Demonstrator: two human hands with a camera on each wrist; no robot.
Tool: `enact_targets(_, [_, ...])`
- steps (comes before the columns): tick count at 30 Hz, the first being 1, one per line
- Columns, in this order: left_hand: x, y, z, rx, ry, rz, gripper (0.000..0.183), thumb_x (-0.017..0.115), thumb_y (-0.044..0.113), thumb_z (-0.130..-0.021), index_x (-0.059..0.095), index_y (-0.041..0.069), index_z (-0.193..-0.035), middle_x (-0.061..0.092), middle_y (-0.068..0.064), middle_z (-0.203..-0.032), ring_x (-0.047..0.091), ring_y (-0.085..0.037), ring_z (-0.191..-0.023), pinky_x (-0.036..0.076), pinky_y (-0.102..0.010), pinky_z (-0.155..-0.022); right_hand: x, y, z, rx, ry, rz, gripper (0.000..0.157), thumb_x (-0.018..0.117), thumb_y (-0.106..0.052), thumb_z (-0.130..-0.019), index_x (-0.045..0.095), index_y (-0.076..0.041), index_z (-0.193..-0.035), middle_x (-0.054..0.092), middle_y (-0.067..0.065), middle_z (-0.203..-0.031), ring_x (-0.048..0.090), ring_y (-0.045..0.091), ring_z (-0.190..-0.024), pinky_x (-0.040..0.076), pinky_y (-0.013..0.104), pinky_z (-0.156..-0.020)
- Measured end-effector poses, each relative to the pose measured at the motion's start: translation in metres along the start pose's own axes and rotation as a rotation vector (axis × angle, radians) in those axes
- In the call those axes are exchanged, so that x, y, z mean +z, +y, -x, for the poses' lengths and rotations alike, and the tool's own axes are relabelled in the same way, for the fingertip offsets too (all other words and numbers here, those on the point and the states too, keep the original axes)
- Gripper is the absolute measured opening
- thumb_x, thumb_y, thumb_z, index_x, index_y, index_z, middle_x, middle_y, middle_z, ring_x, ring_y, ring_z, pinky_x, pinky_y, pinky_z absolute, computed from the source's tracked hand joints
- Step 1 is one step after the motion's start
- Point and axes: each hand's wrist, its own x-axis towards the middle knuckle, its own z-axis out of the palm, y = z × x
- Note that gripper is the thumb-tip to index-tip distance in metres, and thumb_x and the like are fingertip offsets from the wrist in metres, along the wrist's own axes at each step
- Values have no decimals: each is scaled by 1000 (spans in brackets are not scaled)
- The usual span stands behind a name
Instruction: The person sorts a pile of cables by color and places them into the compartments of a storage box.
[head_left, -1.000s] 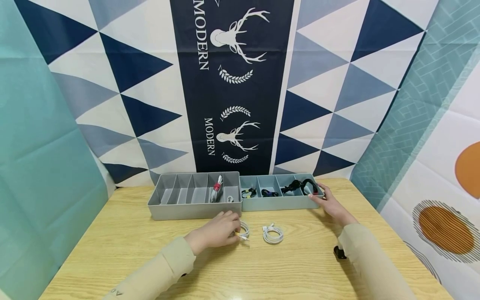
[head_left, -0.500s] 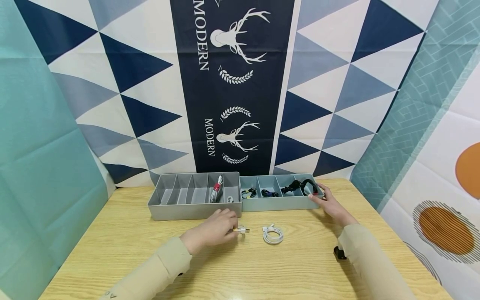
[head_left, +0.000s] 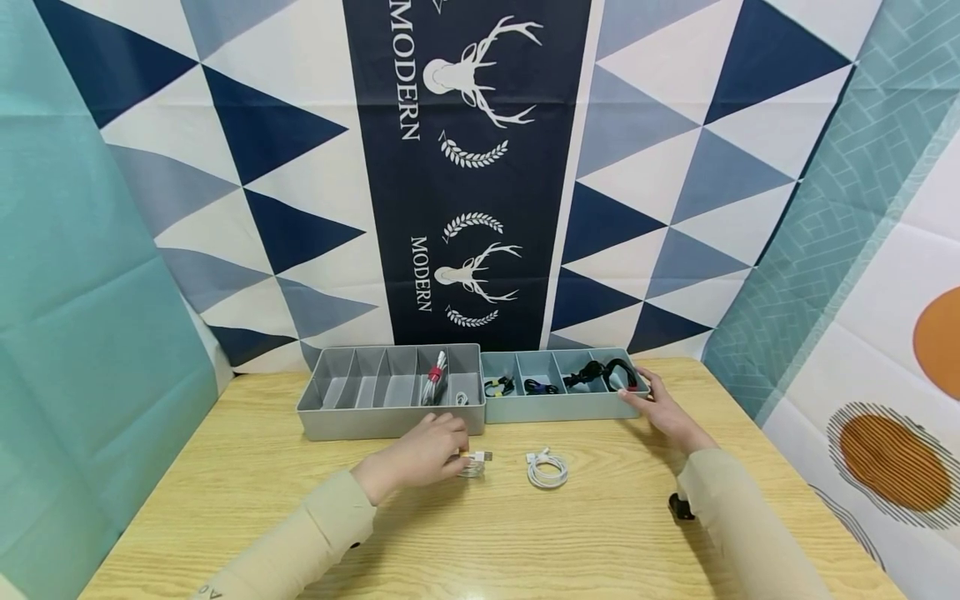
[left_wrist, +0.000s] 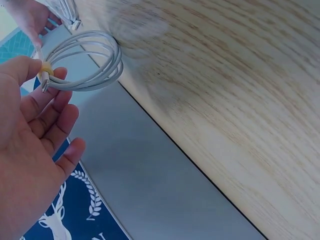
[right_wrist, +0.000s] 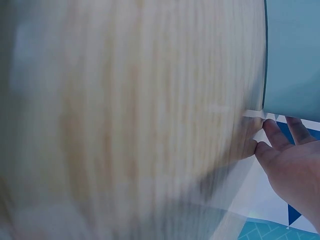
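My left hand (head_left: 422, 450) pinches a coiled white USB cable (left_wrist: 118, 62) between thumb and fingers, at a yellow tie (left_wrist: 45, 69) round the coil. In the head view it is just in front of the grey divided box (head_left: 393, 423), and the coil is partly hidden by my fingers. A second coiled white cable (head_left: 550, 484) lies on the table to the right. My right hand (head_left: 667, 417) rests at the right end of the light blue divided box (head_left: 555, 408), with fingers extended in the right wrist view.
The two boxes stand side by side against the patterned backdrop (head_left: 465, 192). In the grey box are a cable bundle with a red strap (head_left: 434, 374) and a small white coil (head_left: 461, 398). Dark cables (head_left: 582, 375) lie in the blue box. A black object (head_left: 681, 507) is by the right sleeve.
My left hand has drawn slightly to the left with the coiled cable, and the USB plug has turned to point right. My right hand has stayed at the blue box.
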Motion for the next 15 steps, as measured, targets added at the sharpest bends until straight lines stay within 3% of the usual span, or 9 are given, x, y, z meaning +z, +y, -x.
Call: enact_targets(15, [-7,-6,0,-7,20,-10,18,56,35,-84,62,19,-81,52,8,-86,46,-10,-84,39,-31,-78,0,4,-3,1,0,-2,86,50,-47,-87,-10,-20,-143,-6,28,-144,6,47,-130,12,63,-99])
